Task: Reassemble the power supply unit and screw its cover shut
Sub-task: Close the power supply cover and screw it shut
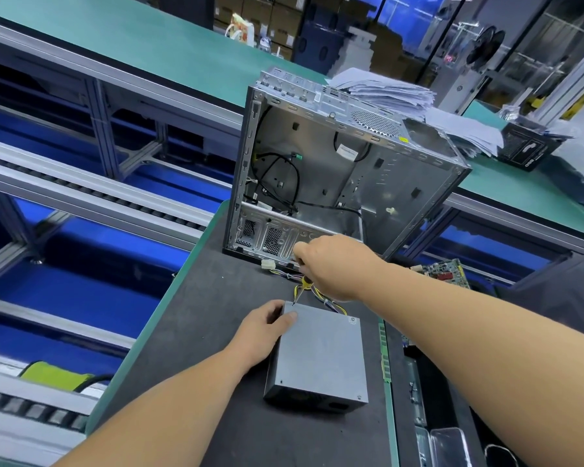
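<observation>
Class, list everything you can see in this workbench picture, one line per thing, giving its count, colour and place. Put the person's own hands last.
power supply unit: 1, grey, on the dark mat in the centre foreground
screwdriver: 1, yellow and black handle, tip at the unit's far left corner
wire bundle: 1, yellow and mixed colours, behind the unit
white connector: 1, on the mat by the case
computer case: 1, silver, open and upright behind the unit
circuit board: 1, green, right of the case
paper stack: 1, white, behind the case
left hand: 1, holds the unit's far left corner
right hand: 1, grips the screwdriver
</observation>
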